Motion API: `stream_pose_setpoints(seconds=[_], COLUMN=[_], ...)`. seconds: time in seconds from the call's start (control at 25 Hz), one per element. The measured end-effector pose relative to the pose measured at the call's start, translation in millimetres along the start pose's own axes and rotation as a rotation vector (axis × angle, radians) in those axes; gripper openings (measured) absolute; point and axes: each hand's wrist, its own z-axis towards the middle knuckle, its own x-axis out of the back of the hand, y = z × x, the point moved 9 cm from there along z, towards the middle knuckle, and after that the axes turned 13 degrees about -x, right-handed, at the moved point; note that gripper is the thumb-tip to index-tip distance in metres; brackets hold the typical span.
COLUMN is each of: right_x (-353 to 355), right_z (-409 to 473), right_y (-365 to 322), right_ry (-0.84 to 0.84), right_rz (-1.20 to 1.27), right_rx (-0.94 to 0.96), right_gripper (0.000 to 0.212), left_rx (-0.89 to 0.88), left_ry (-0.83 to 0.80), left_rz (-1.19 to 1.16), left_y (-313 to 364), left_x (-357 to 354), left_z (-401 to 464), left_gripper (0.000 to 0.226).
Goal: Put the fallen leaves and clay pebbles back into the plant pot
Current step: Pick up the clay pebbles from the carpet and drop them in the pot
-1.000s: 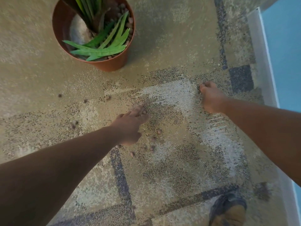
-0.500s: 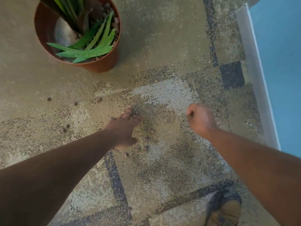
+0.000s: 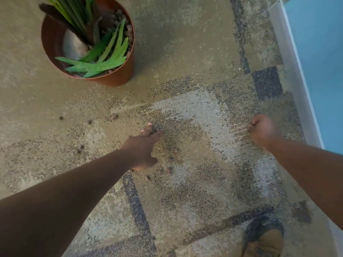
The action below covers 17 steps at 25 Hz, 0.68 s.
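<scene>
A terracotta plant pot (image 3: 118, 78) stands on the carpet at the upper left, with green leaves (image 3: 100, 64) and brown clay pebbles (image 3: 130, 32) inside. More clay pebbles lie loose on the carpet: a few (image 3: 169, 170) just right of my left hand, one (image 3: 114, 116) below the pot, and others (image 3: 61, 118) further left. My left hand (image 3: 143, 147) is palm down with the thumb spread, its fingertips on small pebbles (image 3: 155, 129). My right hand (image 3: 263, 130) is a closed fist above the carpet at the right, and whatever is inside is hidden.
The patterned beige and dark carpet (image 3: 185, 201) covers the floor. A white skirting board (image 3: 289, 58) and a blue wall (image 3: 319, 52) run along the right side. My shoe (image 3: 263, 238) shows at the bottom right.
My right hand left the carpet, closed into a fist, drew in, then swung out to the right. My left hand has stayed on the pebbles in the middle.
</scene>
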Motion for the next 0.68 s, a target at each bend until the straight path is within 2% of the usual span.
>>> stream_pose_setpoints(seconds=[0.12,0.2,0.28,0.36,0.48,0.6,0.68], right_x=[-5.8,-18.2,-41.8,-64.7,-82.0,-69.6,-42.9], right_z=[-13.6,-39.3,-70.9,-101.4,-142.3,-179.3,-202.8], right_y=[-19.6,-38.1,-56.4,-73.2,-106.9,-158.1,-205.6], right_ry=[0.036,0.041,-0.039,-0.131,-0.242,-0.357,-0.35], right_rz=[-0.105,-0.12,-0.106,-0.052,0.16,0.45,0.541], right_rx=[0.128,0.241,0.335,0.366,0.355,0.308,0.41], right_gripper=[0.014,0.021,0.028,0.023,0.013,0.012,0.009], left_rx=[-0.021,-0.043,-0.058,-0.084,-0.097,-0.085,-0.078], left_ry=[0.014,0.038,0.059,0.071,0.122,0.149,0.162], left_rz=[-0.013,-0.047,-0.095,-0.111,-0.097,-0.032,0.026], left_y=[-1.5,-3.6,-9.1,-14.0,-17.9,-16.9,-17.3], left_x=[-0.7,-0.1,0.1,0.1,3.7,5.6,3.4], left_z=[-1.9,-3.6,-6.7,-11.7,-20.6,-25.9,-27.7], left_gripper=[0.107,0.107,0.106,0.104,0.095,0.086,0.083])
